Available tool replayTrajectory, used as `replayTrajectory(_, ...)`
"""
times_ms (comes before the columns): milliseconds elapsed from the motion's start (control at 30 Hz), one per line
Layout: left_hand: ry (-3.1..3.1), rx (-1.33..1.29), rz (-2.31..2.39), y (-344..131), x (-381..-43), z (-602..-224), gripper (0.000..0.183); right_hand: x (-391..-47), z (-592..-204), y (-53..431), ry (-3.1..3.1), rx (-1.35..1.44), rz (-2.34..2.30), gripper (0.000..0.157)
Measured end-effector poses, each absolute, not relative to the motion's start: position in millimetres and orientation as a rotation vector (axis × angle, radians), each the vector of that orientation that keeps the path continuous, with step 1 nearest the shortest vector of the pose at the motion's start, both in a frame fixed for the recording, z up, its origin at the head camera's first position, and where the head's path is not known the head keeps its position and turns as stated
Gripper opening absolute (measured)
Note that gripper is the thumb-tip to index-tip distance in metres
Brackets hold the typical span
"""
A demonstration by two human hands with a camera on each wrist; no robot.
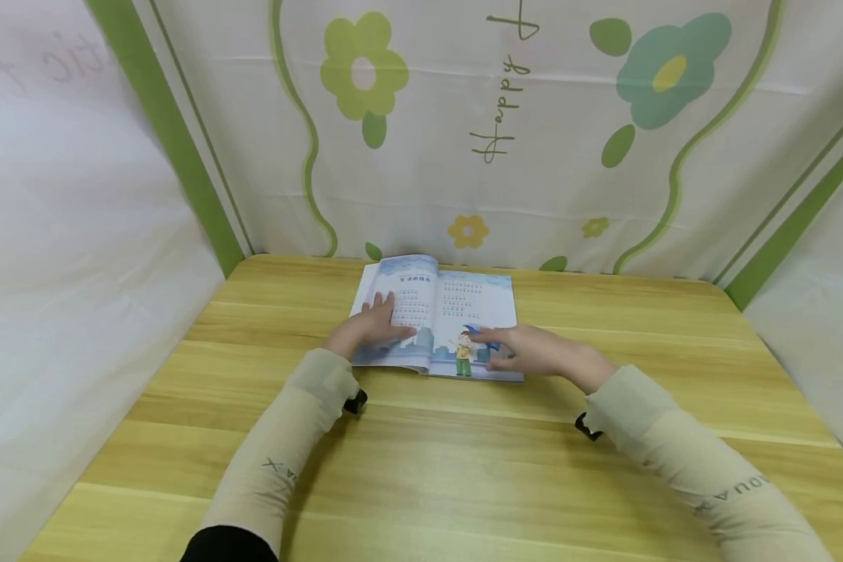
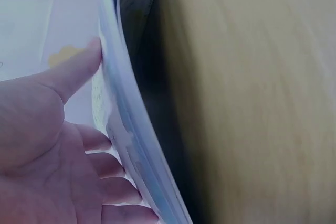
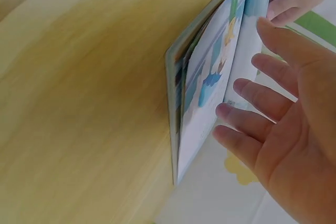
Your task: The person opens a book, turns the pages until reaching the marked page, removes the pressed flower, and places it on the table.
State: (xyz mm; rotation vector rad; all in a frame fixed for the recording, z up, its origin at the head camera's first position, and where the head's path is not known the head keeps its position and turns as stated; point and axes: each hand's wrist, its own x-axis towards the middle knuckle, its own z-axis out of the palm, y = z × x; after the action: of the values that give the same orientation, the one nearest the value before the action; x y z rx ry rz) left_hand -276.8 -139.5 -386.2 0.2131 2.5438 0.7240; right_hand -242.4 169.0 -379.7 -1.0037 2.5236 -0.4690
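An open book (image 1: 457, 304) with printed text and blue illustrations lies near the back of the wooden table. My left hand (image 1: 379, 321) rests on its left page, fingers spread and pointing away. In the left wrist view the thumb and fingertips of the left hand (image 2: 58, 145) touch the page beside the book's edge (image 2: 142, 135). Over the lower right page is my right hand (image 1: 534, 349), its fingers extended across the drawing of a child (image 1: 464, 357). The right wrist view shows the right hand (image 3: 283, 108) with straight, spread fingers close over the page (image 3: 210, 87).
Behind the table (image 1: 421, 468) hangs a white cloth (image 1: 421, 179) with flowers and green lines, close to the book's far edge. More white cloth (image 1: 56, 273) stands along the left side. Both forearms wear light sleeves (image 1: 274, 453), with black devices (image 1: 355, 402) under the wrists.
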Motion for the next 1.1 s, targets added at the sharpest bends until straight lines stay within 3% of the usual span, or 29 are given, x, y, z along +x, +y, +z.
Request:
replayTrajectory(233, 2.520, 0.199, 0.752, -142, -277, -384, 0.091, -239, -386, 180, 2.494, -0.954, -0.380, 0.066)
replayTrajectory(667, 2.479, 0.362, 0.719, -140, -282, -386, 0.073, -239, -391, 190, 2.496, -0.964, -0.390, 0.063)
replayTrajectory(833, 2.481, 0.368, 0.686, -141, -280, -384, 0.074, -239, -390, 189, 2.494, -0.992, -0.390, 0.062)
replayTrajectory(1100, 2.501, 0.288, 0.652, -135, -278, -387, 0.091, -240, -384, 191, 2.481, -1.006, -0.362, 0.060)
